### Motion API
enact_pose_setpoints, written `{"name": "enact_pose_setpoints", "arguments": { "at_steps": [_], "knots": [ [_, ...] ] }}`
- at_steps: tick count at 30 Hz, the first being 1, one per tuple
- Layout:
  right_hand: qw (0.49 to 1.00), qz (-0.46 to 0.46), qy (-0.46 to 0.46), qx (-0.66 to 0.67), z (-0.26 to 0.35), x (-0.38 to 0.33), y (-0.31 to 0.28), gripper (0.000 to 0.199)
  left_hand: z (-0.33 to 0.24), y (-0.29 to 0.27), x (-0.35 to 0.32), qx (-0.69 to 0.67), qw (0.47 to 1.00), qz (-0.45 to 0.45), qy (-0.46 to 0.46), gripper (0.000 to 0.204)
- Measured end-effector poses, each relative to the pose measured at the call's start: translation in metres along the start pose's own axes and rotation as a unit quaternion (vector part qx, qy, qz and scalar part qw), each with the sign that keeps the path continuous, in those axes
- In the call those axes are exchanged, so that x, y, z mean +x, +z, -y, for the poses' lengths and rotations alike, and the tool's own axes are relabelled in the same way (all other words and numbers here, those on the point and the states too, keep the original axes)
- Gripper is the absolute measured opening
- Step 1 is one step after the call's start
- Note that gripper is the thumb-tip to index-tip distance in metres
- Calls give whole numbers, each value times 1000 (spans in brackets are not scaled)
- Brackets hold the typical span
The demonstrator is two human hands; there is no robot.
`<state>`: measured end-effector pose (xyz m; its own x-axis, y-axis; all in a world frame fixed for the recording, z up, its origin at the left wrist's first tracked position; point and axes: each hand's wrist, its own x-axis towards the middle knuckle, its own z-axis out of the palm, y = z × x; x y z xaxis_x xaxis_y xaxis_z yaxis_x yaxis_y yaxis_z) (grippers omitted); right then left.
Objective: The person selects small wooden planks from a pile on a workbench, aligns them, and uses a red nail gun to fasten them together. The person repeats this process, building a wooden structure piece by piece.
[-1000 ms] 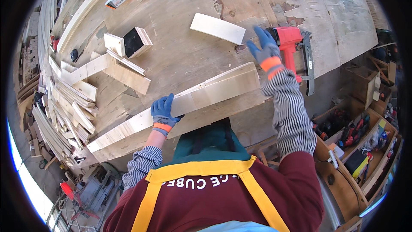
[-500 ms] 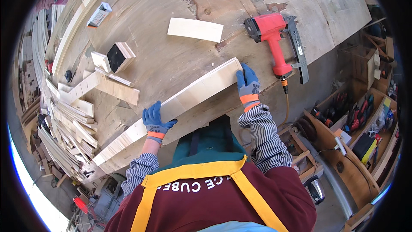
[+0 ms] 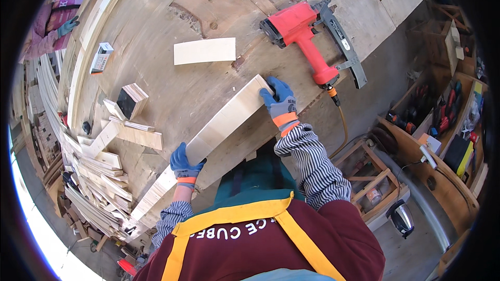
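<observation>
My right hand has come off the red nail gun, now lying far right on the counter, and is settling on the far end of the long plywood strip. Its fingers are curling over that end. My left hand is clamping the strip's near edge, so I am steadying the strip along the counter's near side.

Two gloved hands, left and right, one long board, one short board, one red nail gun, one small box, one offcut pile
</observation>
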<state>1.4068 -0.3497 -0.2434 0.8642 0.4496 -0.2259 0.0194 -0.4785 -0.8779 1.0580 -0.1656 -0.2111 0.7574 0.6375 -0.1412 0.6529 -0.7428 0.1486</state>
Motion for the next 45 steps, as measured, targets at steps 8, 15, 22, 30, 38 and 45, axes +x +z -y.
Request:
{"name": "enact_pose_setpoints", "arguments": {
  "at_steps": [8, 15, 22, 30, 38, 45],
  "knots": [
    [1000, -11, -2, 17, -2, -4, 1, 43, 7, 9, -4, 0, 999, -29, 27, 100],
    [1000, 7, -15, 7, 5, -1, -6, 39, 3, 4, -4, -9, 999, -31, 41, 100],
    [999, 12, -39, 11, 8, 3, -8, 35, -3, 6, -2, -13, 999, -47, 21, 91],
    [998, 34, -54, 21, 1, 0, -8, 34, -16, -13, 8, 41, 998, -39, 29, 84],
    [998, 59, -35, 14, 0, 1, -9, 34, -11, 1, 1, -31, 999, -26, 6, 80],
    [997, 48, 5, 60, -27, -4, -8, 36, -18, -13, 1, 12, 999, 34, -29, 90]
  ]
}}
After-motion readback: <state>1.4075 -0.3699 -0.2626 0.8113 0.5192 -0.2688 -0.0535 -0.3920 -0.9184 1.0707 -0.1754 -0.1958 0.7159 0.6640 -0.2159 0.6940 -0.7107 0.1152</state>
